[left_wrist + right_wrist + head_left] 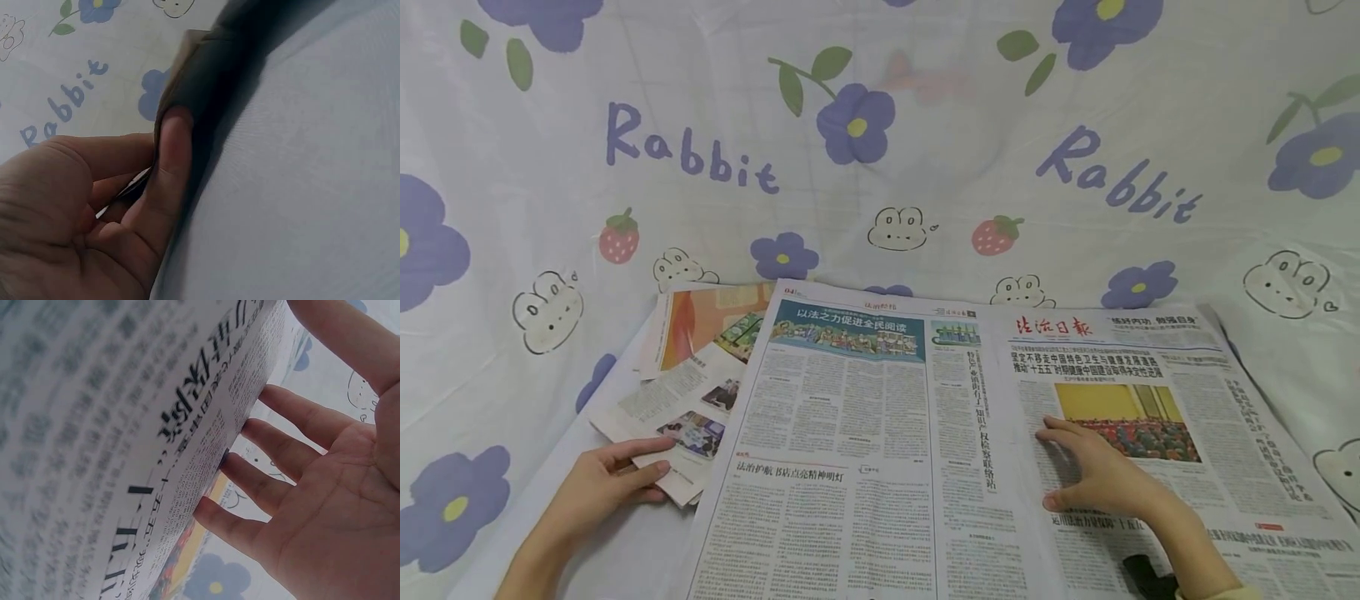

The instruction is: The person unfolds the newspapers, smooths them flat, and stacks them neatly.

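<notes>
A large newspaper (850, 500) lies spread in front of me, with a green-headed page on the left and a red-titled page on the right. Partly under its left edge is a smaller folded newspaper (655, 400) with colour photos. My left hand (606, 483) pinches the lower left corner of that folded paper, thumb on one side and fingers on the other, as the left wrist view (75, 219) also shows. Over the right page, my right hand (1108, 475) has its fingers spread; in the right wrist view its fingertips (212, 509) rest at the printed sheet.
Behind the papers rises a white cloth (925, 167) printed with purple flowers, rabbits and strawberries. An orange-printed sheet (700, 321) shows at the back left of the folded paper. A black object (1148, 575) sits by my right wrist. White surface (617, 558) shows at the front left.
</notes>
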